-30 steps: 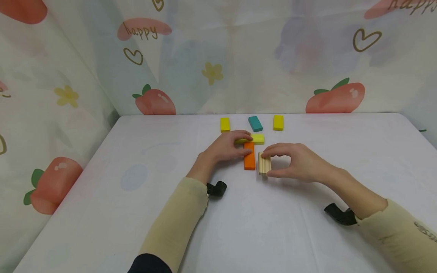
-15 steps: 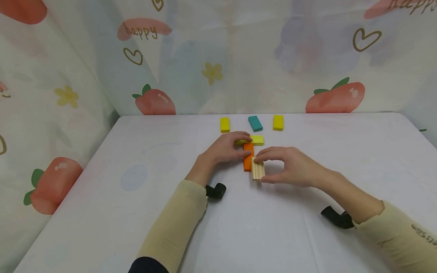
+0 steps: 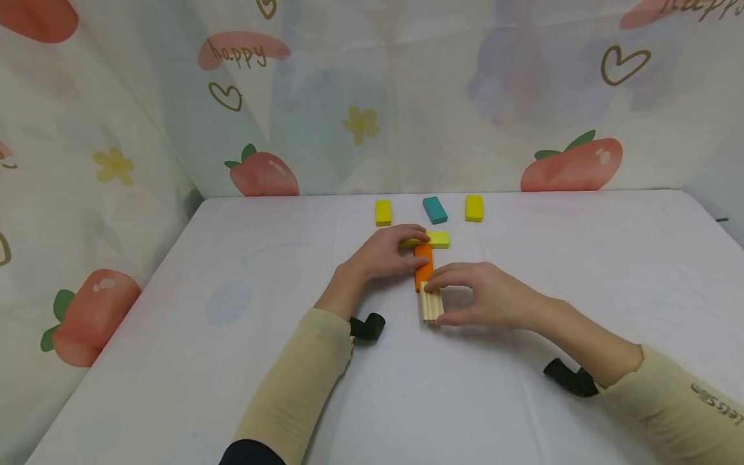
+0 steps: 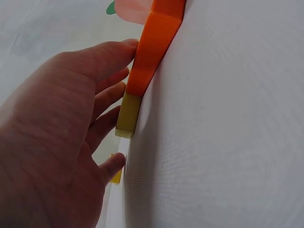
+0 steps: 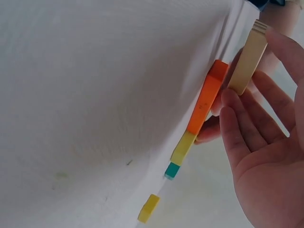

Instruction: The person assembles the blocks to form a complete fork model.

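Near the middle of the table, my right hand (image 3: pixel 494 294) pinches a pale wooden block (image 3: pixel 431 307) with grooves along its top, thumb at the near end and fingertips at the far end. The right wrist view has this block (image 5: pixel 249 59) raised off the tabletop, by the near end of an orange block (image 3: pixel 422 274). Beyond the orange block lies a yellow block (image 3: pixel 440 239), set crosswise against its far end. My left hand (image 3: pixel 386 255) rests beside these two. Its thumb touches the orange block's side, and its fingers lie along the yellow block, partly covering it.
Toward the table's back edge lie a left yellow block (image 3: pixel 382 213), a teal block (image 3: pixel 434 210) and a right yellow block (image 3: pixel 473 208). Behind the white tabletop (image 3: pixel 267 374) hangs a printed cloth (image 3: pixel 418 97). Each wrist carries a dark camera mount.
My right hand has carried the wooden block left and toward me, from beside the orange block to its near end. The left hand stays almost where it was.
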A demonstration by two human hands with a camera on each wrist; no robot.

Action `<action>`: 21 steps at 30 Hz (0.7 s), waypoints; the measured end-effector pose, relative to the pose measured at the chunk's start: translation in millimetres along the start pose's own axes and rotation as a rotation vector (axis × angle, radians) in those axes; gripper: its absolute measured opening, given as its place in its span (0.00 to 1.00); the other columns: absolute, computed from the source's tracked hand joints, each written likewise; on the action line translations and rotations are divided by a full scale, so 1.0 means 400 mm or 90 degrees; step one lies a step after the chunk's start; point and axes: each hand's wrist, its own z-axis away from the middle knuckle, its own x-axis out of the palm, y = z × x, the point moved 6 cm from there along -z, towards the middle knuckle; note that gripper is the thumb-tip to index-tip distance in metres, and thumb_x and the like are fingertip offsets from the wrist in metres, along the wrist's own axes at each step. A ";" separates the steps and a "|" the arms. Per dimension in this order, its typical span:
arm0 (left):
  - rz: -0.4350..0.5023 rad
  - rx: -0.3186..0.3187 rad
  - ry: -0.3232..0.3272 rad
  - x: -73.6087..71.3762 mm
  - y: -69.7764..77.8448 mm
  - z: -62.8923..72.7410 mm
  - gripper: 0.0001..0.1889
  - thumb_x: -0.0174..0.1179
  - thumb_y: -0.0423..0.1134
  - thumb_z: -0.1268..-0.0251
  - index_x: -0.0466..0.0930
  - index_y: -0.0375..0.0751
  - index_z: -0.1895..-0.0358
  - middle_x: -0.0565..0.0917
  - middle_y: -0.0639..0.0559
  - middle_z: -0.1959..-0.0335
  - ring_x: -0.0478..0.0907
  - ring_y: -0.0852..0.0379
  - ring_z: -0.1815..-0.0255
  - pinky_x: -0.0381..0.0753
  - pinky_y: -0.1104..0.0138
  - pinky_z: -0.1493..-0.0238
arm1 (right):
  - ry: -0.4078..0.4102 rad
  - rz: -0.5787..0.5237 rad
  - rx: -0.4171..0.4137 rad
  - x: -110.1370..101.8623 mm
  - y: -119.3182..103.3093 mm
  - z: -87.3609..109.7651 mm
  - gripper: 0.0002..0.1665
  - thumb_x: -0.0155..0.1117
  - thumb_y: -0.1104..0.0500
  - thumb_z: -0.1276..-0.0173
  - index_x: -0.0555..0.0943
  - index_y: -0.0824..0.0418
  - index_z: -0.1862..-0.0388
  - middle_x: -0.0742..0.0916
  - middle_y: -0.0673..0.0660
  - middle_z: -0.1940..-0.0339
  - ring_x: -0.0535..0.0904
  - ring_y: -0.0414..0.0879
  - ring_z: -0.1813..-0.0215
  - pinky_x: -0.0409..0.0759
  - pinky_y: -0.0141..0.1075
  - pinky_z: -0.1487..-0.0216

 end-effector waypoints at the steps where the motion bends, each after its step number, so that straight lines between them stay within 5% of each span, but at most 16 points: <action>1: 0.000 0.000 0.000 0.000 0.000 0.000 0.22 0.66 0.48 0.32 0.81 0.51 0.36 0.74 0.57 0.30 0.63 0.58 0.26 0.60 0.61 0.26 | -0.003 0.000 0.000 0.002 0.000 0.000 0.24 0.80 0.53 0.42 0.86 0.53 0.46 0.85 0.48 0.43 0.78 0.49 0.38 0.77 0.52 0.38; 21: -0.002 -0.001 0.001 -0.001 0.002 -0.001 0.22 0.66 0.49 0.32 0.80 0.51 0.37 0.74 0.57 0.30 0.64 0.58 0.26 0.60 0.62 0.26 | -0.043 0.008 0.004 0.032 -0.002 0.006 0.24 0.80 0.52 0.41 0.86 0.52 0.46 0.85 0.47 0.44 0.79 0.46 0.41 0.77 0.50 0.37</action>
